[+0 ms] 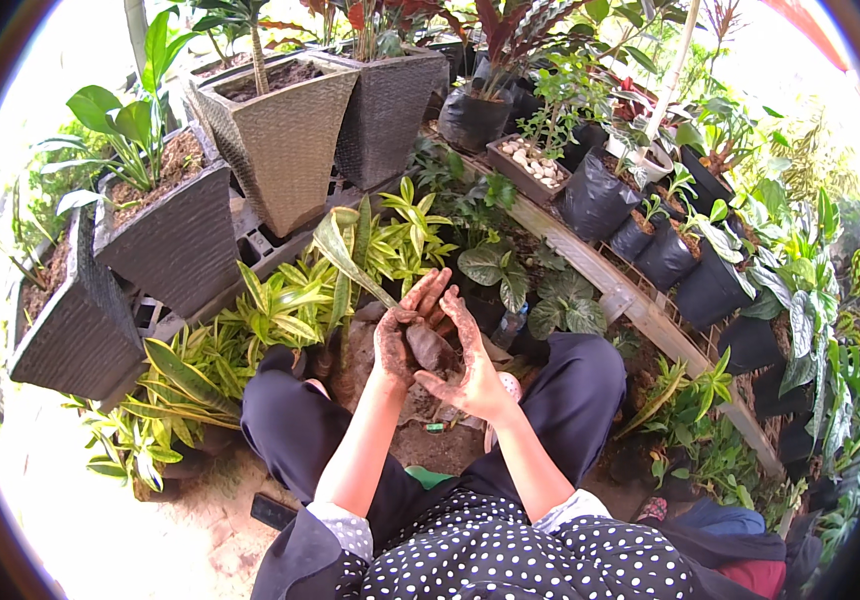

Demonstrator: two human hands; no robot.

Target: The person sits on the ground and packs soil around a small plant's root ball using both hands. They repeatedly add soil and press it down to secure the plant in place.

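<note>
A snake plant cutting point(347, 258) leans up and to the left, its lower end running in behind the fingers of my left hand point(390, 346). That hand curls around the base and a dark brown clump of soil point(430, 347). My right hand point(477, 375) is cupped on the other side, its fingers stretched out and apart, with the thumb near the lower end of the clump. Both hands are smeared with soil. Beneath them, between my knees, lies soil point(440, 445) with a small green scrap point(435, 428) on it.
Tall woven-pattern planters point(280, 140) stand at the far left, with yellow-green leafy plants point(280, 310) below. A wooden rail point(650, 325) slants down the right, beside black plant bags point(600, 200). A phone point(272, 512) lies by my left leg; a clear bottle point(510, 325) stands beyond my hands.
</note>
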